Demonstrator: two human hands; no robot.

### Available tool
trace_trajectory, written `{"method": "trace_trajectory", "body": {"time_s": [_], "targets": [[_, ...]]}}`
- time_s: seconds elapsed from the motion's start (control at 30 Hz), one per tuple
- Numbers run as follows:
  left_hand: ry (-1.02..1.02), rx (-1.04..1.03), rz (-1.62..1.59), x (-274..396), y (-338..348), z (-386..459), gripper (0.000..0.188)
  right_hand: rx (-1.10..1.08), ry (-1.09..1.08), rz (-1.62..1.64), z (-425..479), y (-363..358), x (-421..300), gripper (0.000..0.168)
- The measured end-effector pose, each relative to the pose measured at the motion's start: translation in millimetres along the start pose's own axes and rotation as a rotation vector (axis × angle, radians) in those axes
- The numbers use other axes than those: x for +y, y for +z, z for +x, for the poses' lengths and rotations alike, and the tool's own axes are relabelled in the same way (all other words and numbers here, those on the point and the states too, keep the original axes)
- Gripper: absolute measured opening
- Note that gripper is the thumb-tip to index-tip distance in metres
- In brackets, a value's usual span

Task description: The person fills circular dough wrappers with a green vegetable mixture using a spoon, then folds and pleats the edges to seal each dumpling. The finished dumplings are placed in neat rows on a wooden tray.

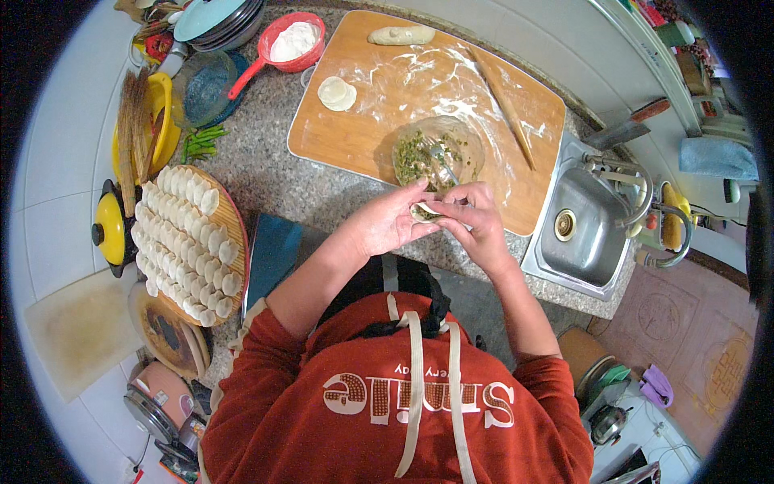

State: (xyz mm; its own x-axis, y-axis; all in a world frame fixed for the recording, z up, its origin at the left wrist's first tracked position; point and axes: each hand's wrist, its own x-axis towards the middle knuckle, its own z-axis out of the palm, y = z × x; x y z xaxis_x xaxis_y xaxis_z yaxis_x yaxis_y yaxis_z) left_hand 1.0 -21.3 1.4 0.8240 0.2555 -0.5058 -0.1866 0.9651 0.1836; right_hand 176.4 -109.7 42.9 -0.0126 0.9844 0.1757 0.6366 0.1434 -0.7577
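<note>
Between my hands is a dumpling wrapper with green filling showing inside. My left hand supports it from one side, fingers partly spread; my right hand pinches its other edge. Just beyond them, a clear bowl of green filling with a metal utensil in it rests on the floured wooden board. A small stack of round wrappers, a roll of dough and a wooden rolling pin lie on that board too.
Left of me, many shaped dumplings cover a round tray. Behind it are green peppers, a glass bowl and a red ladle of flour. On the right are a steel sink, its faucet and a cleaver.
</note>
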Motion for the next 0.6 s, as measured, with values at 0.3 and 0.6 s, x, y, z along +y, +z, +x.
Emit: {"method": "trace_trajectory", "body": {"time_s": [0.3, 0.6], "targets": [[-0.135, 0.006, -0.085, 2.7, -2.3, 3.2, 0.057, -0.032, 0.005, 0.024, 0.4, -3.2, 4.3, 0.034], [0.004, -0.05, 0.03, 8.9, 10.5, -0.1, 0.054, 0.156, 0.225, 0.174, 4.8, 2.6, 8.7, 0.023]]}}
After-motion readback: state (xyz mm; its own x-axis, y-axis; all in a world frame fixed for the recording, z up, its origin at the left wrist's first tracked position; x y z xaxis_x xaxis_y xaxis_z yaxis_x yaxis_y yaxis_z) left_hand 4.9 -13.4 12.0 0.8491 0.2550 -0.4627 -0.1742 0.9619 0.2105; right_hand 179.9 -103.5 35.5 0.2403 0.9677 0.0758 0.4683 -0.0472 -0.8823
